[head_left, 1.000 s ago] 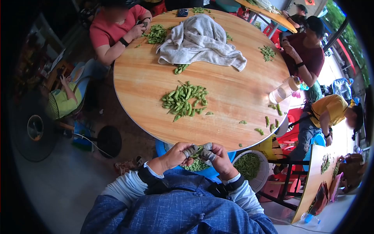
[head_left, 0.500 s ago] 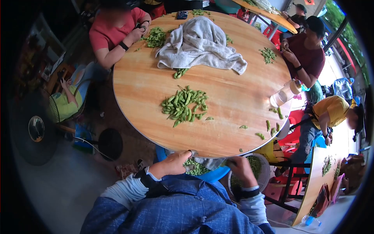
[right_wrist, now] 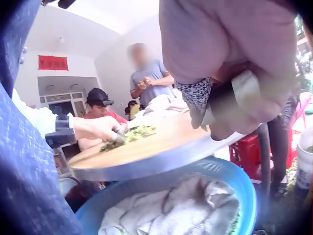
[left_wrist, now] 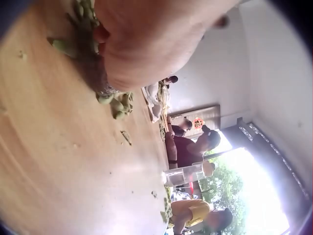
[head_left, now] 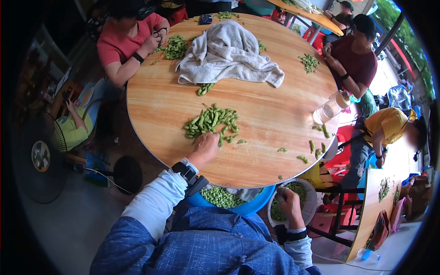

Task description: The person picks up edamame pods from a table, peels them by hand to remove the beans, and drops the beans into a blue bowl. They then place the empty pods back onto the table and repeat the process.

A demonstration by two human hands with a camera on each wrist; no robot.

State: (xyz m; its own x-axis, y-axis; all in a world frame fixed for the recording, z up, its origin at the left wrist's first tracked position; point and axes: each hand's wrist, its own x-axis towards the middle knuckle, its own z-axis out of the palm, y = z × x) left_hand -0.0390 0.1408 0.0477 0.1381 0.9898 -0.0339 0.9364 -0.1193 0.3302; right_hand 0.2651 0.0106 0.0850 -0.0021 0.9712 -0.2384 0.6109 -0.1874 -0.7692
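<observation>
My left hand [head_left: 204, 149] reaches over the round table [head_left: 266, 114], its curled fingers at the near edge of a pile of green edamame pods [head_left: 206, 120]. The hand itself hides its fingertips. In the left wrist view, a pod [left_wrist: 63, 47] lies beside that hand. Lower right, my right hand [head_left: 290, 206] hangs over a white basket [head_left: 310, 201] of green pods. Its fingers are loosely curled, and no pod shows in them; a speckled grey wrap [right_wrist: 194, 95] covers its thumb. Between the hands, under the table edge, stands a blue basin [head_left: 250, 208] of shelled beans [head_left: 220, 197].
A grey towel [head_left: 229, 55] lies heaped on the table, and a clear bottle [head_left: 327, 110] stands at its right side. Several stray pods [head_left: 311, 146] lie near the right edge. A cloth [right_wrist: 171, 210] lies in the basin. People sit around the table; a fan [head_left: 40, 156] stands left.
My hands were together over the basin with a pod, then parted. The left has moved forward onto the pod pile; the right has moved right and down, over the white basket.
</observation>
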